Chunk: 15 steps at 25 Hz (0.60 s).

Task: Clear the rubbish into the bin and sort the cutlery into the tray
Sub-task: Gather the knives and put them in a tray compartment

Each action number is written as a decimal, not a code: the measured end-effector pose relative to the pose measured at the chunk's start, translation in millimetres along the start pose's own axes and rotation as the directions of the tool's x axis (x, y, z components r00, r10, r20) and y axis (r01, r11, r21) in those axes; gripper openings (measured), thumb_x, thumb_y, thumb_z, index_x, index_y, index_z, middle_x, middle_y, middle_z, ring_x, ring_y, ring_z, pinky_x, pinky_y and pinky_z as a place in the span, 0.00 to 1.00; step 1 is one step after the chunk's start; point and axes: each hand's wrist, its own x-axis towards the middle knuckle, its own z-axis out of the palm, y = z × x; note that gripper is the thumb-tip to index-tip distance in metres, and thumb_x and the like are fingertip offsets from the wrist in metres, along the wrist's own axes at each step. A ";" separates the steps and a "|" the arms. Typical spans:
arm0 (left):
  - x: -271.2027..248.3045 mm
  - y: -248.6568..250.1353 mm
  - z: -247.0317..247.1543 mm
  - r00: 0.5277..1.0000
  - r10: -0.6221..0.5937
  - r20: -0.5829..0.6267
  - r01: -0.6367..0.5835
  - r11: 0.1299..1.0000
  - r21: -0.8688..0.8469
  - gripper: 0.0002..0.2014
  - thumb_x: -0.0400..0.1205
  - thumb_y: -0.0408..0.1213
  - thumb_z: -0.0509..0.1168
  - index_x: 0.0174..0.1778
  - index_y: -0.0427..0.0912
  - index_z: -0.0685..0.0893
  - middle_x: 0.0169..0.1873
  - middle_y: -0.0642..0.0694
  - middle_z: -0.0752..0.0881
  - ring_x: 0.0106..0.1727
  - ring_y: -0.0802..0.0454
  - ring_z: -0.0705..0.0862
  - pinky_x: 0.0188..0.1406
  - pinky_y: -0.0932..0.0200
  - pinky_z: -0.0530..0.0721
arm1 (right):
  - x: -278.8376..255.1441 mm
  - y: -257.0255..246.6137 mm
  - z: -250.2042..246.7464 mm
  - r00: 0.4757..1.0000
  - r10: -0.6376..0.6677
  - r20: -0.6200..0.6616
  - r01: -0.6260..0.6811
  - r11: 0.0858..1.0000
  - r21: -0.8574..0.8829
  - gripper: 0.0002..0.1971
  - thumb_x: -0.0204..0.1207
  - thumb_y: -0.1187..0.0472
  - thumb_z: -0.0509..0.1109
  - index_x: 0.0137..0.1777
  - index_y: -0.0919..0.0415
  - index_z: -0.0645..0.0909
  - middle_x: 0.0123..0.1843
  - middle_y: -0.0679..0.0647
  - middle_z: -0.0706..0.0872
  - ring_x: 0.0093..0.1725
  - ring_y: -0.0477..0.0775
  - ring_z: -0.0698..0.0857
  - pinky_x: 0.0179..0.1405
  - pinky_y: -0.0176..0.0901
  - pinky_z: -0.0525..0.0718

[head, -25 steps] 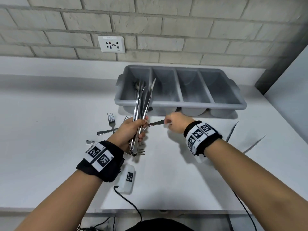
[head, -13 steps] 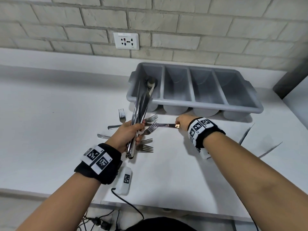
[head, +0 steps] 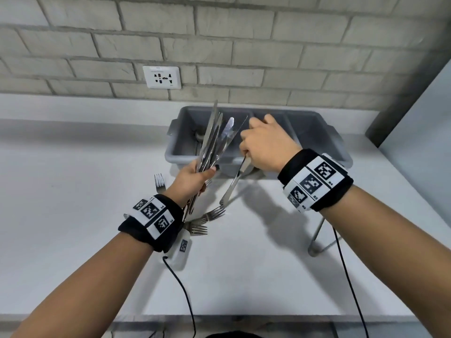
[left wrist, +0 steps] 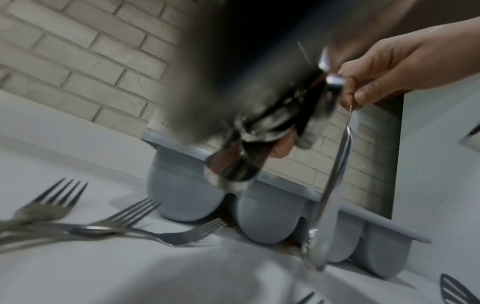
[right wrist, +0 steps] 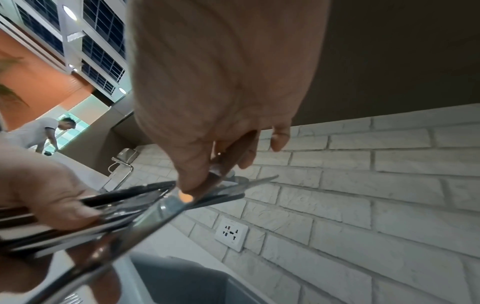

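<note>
Knife (head: 235, 182) is hanging handle-down, upper centre, pinched by right hand (head: 264, 142) just beside left hand (head: 192, 178) gripping knife bundle (head: 214, 140), tray (head: 314, 128) directly behind.

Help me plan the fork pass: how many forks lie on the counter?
4 forks: one fork alone, left of the left hand, which grips knives; three fanned beside the left wrist: upper, middle, lower. The wrist may hide more.
</note>
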 end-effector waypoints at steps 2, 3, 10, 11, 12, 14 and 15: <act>1.1 2.8 8.0 0.996 0.027 0.090 -0.028 1.000 0.010 0.09 0.82 0.37 0.64 0.56 0.41 0.78 0.29 0.46 0.74 0.21 0.57 0.71 0.18 0.67 0.70 | -1.4 8.0 -9.9 1.000 -0.015 0.002 0.015 1.000 0.025 0.12 0.77 0.60 0.61 0.49 0.51 0.86 0.49 0.46 0.82 0.61 0.56 0.72 0.62 0.54 0.64; 0.1 3.4 12.0 0.990 0.037 0.133 -0.037 0.999 0.000 0.10 0.82 0.38 0.64 0.57 0.40 0.79 0.33 0.44 0.76 0.19 0.59 0.71 0.18 0.67 0.71 | 0.3 13.7 -13.3 1.000 -0.011 0.009 0.010 0.998 0.067 0.11 0.78 0.59 0.60 0.48 0.51 0.86 0.46 0.44 0.79 0.60 0.54 0.72 0.61 0.53 0.63; -14.3 7.4 32.6 0.961 -0.053 0.273 0.108 0.975 -0.192 0.04 0.80 0.34 0.66 0.41 0.42 0.78 0.38 0.43 0.84 0.14 0.61 0.69 0.14 0.67 0.69 | 14.1 34.2 -15.4 0.999 0.027 0.016 -0.031 0.959 0.283 0.14 0.75 0.52 0.67 0.60 0.48 0.82 0.60 0.50 0.78 0.70 0.57 0.69 0.69 0.53 0.65; -15.9 8.4 34.4 0.963 -0.069 0.261 0.133 0.963 -0.235 0.05 0.80 0.34 0.66 0.39 0.42 0.78 0.35 0.46 0.83 0.13 0.61 0.69 0.14 0.67 0.68 | 13.2 30.4 -10.0 0.990 0.109 -0.089 -0.068 0.924 0.377 0.20 0.74 0.51 0.69 0.67 0.48 0.78 0.69 0.53 0.73 0.75 0.59 0.65 0.73 0.54 0.64; -15.9 9.7 35.3 0.966 -0.084 0.246 0.156 0.945 -0.289 0.07 0.81 0.35 0.64 0.38 0.41 0.78 0.31 0.49 0.82 0.13 0.61 0.69 0.13 0.68 0.68 | 10.0 23.0 -4.1 0.945 0.249 -0.215 -0.102 0.844 0.527 0.26 0.74 0.52 0.69 0.72 0.49 0.72 0.75 0.56 0.68 0.77 0.60 0.62 0.75 0.53 0.62; -11.6 15.6 34.2 0.968 -0.106 0.229 0.195 0.892 -0.408 0.10 0.83 0.39 0.62 0.36 0.41 0.79 0.20 0.53 0.79 0.12 0.61 0.69 0.13 0.68 0.69 | -0.4 1.1 15.6 0.806 0.545 -0.232 -0.122 0.536 0.836 0.27 0.78 0.55 0.66 0.76 0.54 0.66 0.76 0.60 0.66 0.75 0.58 0.65 0.76 0.48 0.63; -7.9 19.1 32.3 0.969 -0.109 0.220 0.205 0.856 -0.474 0.13 0.83 0.41 0.60 0.35 0.42 0.80 0.17 0.53 0.76 0.12 0.61 0.69 0.13 0.68 0.69 | -4.7 -12.7 28.5 0.800 0.595 -0.078 -0.150 0.324 0.934 0.24 0.81 0.54 0.62 0.75 0.57 0.67 0.74 0.61 0.70 0.72 0.56 0.70 0.75 0.48 0.66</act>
